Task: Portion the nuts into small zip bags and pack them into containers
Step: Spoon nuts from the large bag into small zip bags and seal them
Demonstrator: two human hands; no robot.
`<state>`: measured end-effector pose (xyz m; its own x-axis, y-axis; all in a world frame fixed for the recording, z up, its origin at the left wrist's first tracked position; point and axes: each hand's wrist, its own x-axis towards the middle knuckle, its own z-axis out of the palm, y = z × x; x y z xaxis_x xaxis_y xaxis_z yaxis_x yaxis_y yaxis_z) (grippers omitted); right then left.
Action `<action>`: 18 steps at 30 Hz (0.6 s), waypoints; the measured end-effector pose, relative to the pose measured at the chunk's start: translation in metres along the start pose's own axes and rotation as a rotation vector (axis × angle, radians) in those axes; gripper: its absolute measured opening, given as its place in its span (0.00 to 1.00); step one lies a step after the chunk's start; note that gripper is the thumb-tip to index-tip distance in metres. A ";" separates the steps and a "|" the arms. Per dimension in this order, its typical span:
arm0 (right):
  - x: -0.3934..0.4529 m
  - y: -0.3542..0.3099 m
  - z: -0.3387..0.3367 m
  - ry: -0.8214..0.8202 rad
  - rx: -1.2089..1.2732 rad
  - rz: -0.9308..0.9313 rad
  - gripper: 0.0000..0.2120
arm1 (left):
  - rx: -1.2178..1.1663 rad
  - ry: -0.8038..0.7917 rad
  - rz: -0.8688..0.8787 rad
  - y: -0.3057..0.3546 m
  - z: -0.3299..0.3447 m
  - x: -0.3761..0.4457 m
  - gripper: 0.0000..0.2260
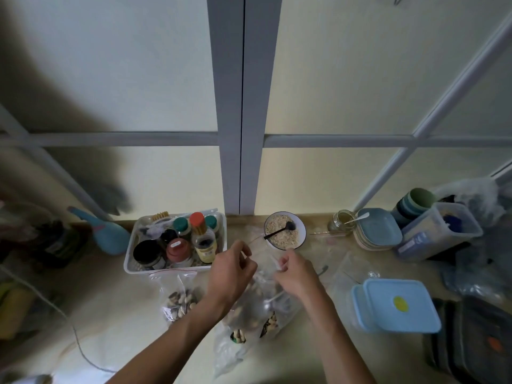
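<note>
Pinching clear zip bag (263, 275) rim between left hand (231, 273) and right hand (297, 275) fingers, above nuts (249, 314) on table (116, 314).

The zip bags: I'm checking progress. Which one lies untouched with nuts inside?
The small red-striped zip bag left of the left hand; both hands pinch the other bag.

This looked like a home kitchen. A white basket (130, 253) full of sauce bottles and spice jars (194, 239) sat at the far side of the table (116, 306), by a window with grey frames (241, 106). A bowl of oats (284, 231) with a black spoon (279, 230) stood next to it. On the far right were stacked plates (378, 231), stacked cups (412, 202) and a small glass jar (340, 221). Blue food boxes with lids (399, 306) sat on the near right.
</note>
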<state>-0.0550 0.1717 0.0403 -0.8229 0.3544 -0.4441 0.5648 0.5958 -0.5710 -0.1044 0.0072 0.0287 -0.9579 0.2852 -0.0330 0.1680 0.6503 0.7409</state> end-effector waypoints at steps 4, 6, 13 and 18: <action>-0.009 -0.004 0.001 0.339 0.090 -0.348 0.11 | -0.052 0.017 -0.024 0.009 0.001 0.003 0.05; -0.019 -0.011 -0.006 0.479 0.086 -0.586 0.04 | -0.087 0.034 -0.035 0.013 -0.001 0.006 0.04; -0.036 -0.015 -0.016 0.159 0.054 -0.603 0.09 | -0.208 -0.085 -0.082 0.031 -0.017 0.021 0.05; -0.032 -0.004 -0.020 -0.082 -0.097 -0.465 0.11 | -0.208 -0.081 -0.033 0.031 -0.031 0.029 0.03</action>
<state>-0.0323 0.1726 0.0702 -0.9770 -0.0216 -0.2124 0.1263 0.7434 -0.6568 -0.1346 0.0135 0.0716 -0.9388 0.3273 -0.1072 0.0773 0.5036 0.8604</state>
